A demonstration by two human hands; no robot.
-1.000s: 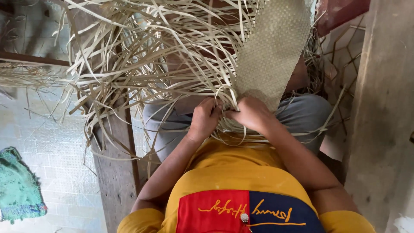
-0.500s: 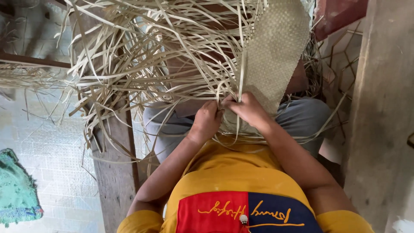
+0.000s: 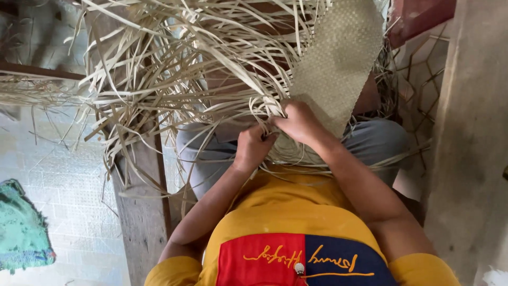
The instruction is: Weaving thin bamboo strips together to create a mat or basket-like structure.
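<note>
A tangle of pale strips (image 3: 174, 69) is spread above the lap, joined at its right to a woven mat (image 3: 338, 63) whose top is cut off by the frame. The mat's lower edge is gripped by the right hand (image 3: 299, 122), fingers closed on strips. Strips are pinched by the left hand (image 3: 253, 148), beside a wooden post (image 3: 140, 212) and green cloth (image 3: 21, 228).

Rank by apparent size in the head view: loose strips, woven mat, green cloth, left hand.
1. loose strips
2. woven mat
3. green cloth, cut off by the frame edge, so unsure against the mat
4. left hand
</note>
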